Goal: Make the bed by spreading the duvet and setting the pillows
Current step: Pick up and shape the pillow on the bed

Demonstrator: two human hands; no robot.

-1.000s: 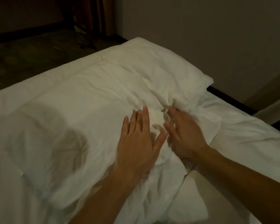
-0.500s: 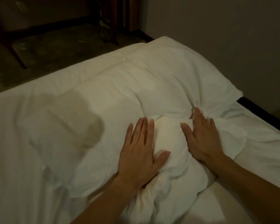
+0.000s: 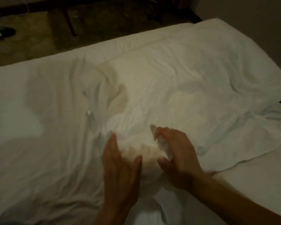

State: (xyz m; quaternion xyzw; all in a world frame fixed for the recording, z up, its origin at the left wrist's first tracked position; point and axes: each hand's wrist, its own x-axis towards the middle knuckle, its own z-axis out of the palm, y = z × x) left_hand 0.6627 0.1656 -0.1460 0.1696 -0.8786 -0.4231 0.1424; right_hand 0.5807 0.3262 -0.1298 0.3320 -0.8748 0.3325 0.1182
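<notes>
Both hands pressing into white duvet (image 3: 161, 82), which is lying rumpled across bed. Left hand (image 3: 120, 172) flat, fingers together. Right hand (image 3: 178, 153) seemingly curling around raised fold; blur hiding actual grip.

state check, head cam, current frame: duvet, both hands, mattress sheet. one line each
duvet: spread over most of the bed, wrinkled, bunched into a lump between the hands
left hand: open, fingers together, pressed against the lump's left side
right hand: curled on a fold of duvet at the lump's right side; blurred
mattress sheet: bare and flat at the right, not covered by the duvet
</notes>
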